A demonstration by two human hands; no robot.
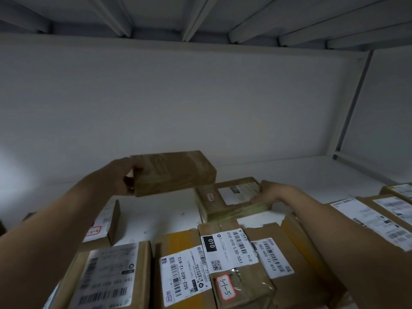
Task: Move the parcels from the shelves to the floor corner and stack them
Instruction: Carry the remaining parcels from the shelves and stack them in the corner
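Gripping a brown taped parcel (172,172) by its left end, the left hand (116,178) holds it above the shelf (301,172); the right hand (273,192) has its fingers (259,198) clasped on the right edge of a labelled parcel (231,197) lying far-centre.

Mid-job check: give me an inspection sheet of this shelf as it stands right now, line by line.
Surface: white shelf board, with a bare patch in the middle.
Job's things: taped brown parcel held up, apparently clear of the board; labelled parcel lying flat behind the front row; front-row parcels side by side, labels up; right-side parcels lying flat.
Clutter: nothing seen.
Hands: left hand grips the taped brown parcel's left end; right hand grips the labelled parcel's right end.
Cables: nothing seen.
Surroundings: white back wall, ribbed shelf above, upright post at right; dim light.
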